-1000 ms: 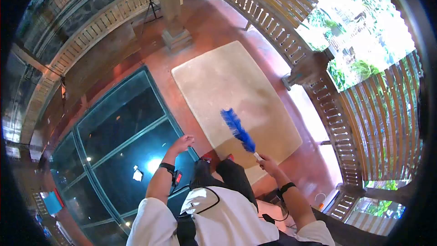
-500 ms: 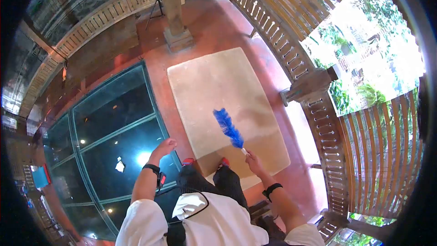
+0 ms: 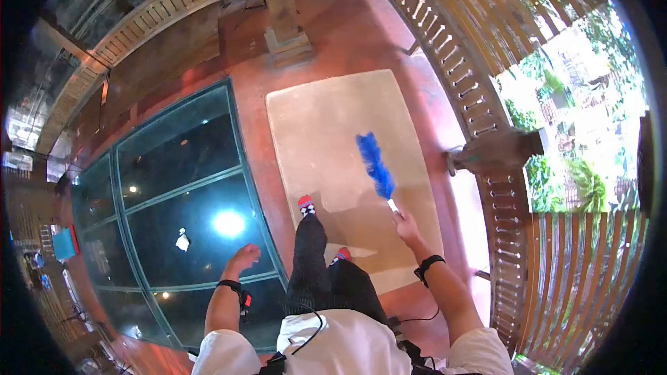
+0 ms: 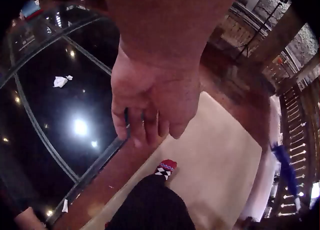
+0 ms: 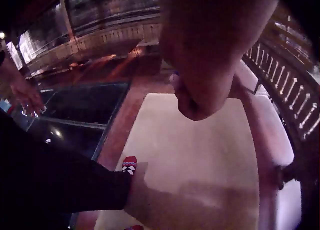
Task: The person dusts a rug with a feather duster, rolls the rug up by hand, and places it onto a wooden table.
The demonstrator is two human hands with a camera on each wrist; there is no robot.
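Since the earlier frame, the left foot [image 3: 306,206] is advancing onto the beige mat [image 3: 333,125], and the blue feather duster [image 3: 376,167] is reaching farther up over it. The right hand [image 3: 408,228] is gripping the duster by its white handle [image 3: 393,205]. The feathered end is pointing away from the person; the long axis is leaning left in the head view, running from lower right to upper left. The left hand [image 3: 243,260] is hanging relaxed, fingers slightly bent, above the dark glass panels [image 3: 160,222], where a white scrap [image 3: 183,240] is lying. Beyond the mat, a pillar [image 3: 279,0] is standing, and a wooden balustrade [image 3: 464,89] is running along the right.
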